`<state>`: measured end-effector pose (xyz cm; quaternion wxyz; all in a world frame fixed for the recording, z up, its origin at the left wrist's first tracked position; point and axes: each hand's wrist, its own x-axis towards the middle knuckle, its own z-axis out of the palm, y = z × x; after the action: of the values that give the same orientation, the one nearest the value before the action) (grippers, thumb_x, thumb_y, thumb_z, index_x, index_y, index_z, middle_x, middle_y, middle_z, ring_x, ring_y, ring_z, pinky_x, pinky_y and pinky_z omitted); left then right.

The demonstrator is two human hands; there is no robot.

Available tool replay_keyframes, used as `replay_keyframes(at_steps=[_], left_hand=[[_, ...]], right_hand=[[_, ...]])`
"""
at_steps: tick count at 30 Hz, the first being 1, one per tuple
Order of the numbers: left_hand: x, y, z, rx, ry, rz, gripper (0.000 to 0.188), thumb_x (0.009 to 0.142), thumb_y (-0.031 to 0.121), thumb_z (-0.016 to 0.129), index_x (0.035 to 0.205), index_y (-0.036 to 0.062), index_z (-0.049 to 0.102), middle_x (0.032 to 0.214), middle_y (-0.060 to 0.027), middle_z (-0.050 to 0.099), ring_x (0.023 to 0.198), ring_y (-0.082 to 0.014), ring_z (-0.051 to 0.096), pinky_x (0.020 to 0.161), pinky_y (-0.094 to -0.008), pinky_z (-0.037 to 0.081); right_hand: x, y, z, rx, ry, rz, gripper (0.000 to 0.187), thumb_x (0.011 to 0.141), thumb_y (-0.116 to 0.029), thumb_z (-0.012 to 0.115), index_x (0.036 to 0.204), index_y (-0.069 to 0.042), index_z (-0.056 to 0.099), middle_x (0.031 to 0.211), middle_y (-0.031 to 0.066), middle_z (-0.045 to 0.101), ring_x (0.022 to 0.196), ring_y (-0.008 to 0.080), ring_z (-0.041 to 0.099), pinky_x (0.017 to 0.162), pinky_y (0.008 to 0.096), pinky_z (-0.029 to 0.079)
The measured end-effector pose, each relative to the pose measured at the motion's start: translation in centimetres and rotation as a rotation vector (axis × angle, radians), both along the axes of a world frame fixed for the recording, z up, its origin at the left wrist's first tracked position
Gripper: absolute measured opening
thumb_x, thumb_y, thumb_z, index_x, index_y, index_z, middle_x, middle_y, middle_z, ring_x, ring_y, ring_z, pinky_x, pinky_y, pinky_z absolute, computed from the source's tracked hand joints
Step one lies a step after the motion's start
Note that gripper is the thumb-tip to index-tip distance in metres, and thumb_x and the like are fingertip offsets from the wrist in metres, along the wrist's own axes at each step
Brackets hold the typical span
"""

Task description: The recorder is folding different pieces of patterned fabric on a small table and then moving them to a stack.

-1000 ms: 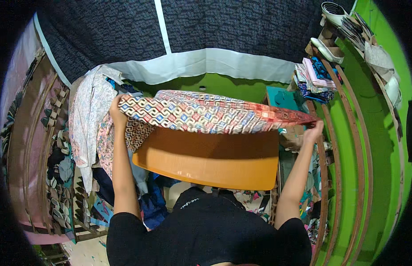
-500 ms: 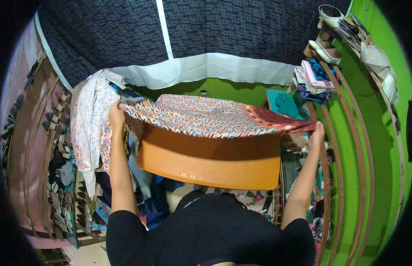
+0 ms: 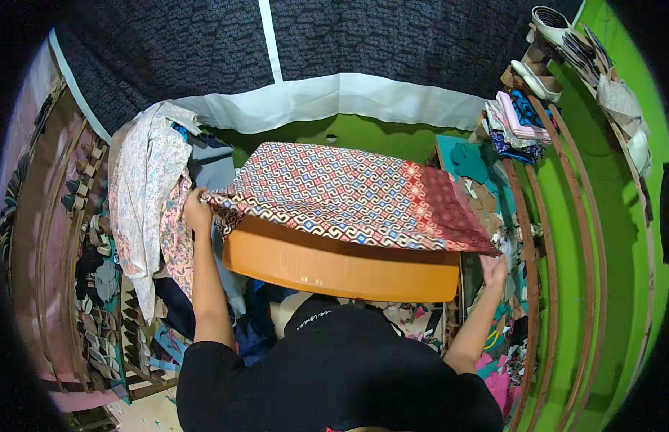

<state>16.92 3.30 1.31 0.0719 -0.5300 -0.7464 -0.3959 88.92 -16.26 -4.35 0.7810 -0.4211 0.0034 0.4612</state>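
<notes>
A patterned cloth (image 3: 334, 191), cream, red and blue with a dark red band at its right end, lies over the far part of an orange-brown table (image 3: 341, 271). Its near left corner is bunched in my left hand (image 3: 198, 210), whose fingers are closed on it. At the near right corner, beyond the table's right edge, my right hand (image 3: 495, 269) pinches the dark red end. Between my hands the near edge of the cloth runs across the tabletop, and the strip of table closest to me is uncovered.
Pale floral garments (image 3: 148, 194) hang at the left, close to my left forearm. Folded cloths (image 3: 518, 126) are stacked on the wooden rack (image 3: 561, 209) at right. Green fabric (image 3: 470, 160) lies behind the table's right corner. A dark curtain (image 3: 392, 43) hangs at the back.
The cloth has come down and spread flatter over the table, covering more of it. My right hand has moved down towards me, and my left slightly right and down.
</notes>
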Motion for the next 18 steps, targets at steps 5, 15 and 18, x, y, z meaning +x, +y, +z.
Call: replay_keyframes(at_steps=[5,15,18], left_hand=[[1.0,0.0,-1.7,0.198,-0.376,-0.186,0.032,0.061,-0.013,0.040,0.087,-0.0001,0.054,0.082,-0.0125,0.057,0.071,-0.0220,0.055,0.065,-0.0283,0.043],[-1.4,-2.1,-9.6,0.349,-1.500,-0.266,0.024,0.082,-0.004,0.029,0.097,0.0024,0.046,0.090,-0.0105,0.051,0.076,-0.0178,0.054,0.065,-0.0276,0.047],[1.1,-3.2,-6.1,0.683,-1.622,-0.082,0.027,0.084,0.014,0.042,0.108,0.0029,0.040,0.108,-0.0142,0.044,0.099,-0.0254,0.046,0.085,-0.0405,0.039]], right_hand=[[-5.1,1.1,4.5,-0.411,-0.347,-0.666,0.037,0.089,-0.020,0.031,0.113,0.007,0.037,0.103,0.0170,0.048,0.087,0.0260,0.051,0.081,0.0407,0.043],[-2.1,-3.6,1.0,-1.830,-1.209,0.093,0.032,0.079,-0.022,0.045,0.094,0.004,0.057,0.103,0.0192,0.055,0.091,0.0292,0.055,0.066,0.0368,0.049],[8.6,-9.6,-7.1,-1.770,-1.050,0.107,0.031,0.080,-0.020,0.044,0.095,0.004,0.056,0.102,0.0188,0.055,0.091,0.0291,0.055,0.067,0.0364,0.048]])
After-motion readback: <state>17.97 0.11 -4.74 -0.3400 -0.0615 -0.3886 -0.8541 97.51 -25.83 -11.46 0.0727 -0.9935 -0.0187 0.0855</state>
